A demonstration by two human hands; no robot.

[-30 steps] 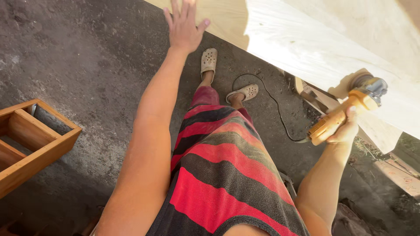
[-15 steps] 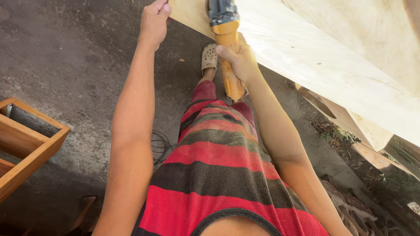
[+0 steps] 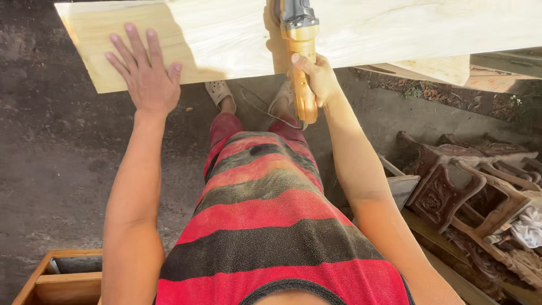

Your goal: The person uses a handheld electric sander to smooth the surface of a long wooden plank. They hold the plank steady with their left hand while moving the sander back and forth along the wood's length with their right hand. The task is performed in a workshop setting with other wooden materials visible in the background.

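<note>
My left hand point(image 3: 145, 79) lies flat, fingers spread, on the pale wooden board point(image 3: 226, 34). My right hand point(image 3: 317, 79) grips the orange power tool point(image 3: 299, 51) — its head, probably a sanding disc, is cut off at the frame's top.

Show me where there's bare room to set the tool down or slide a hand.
Bare plank lies between the flat left hand and the angle grinder in the right hand; more runs right of it. Bare ground opens left. Lower right is crowded with carved furniture parts.
</note>
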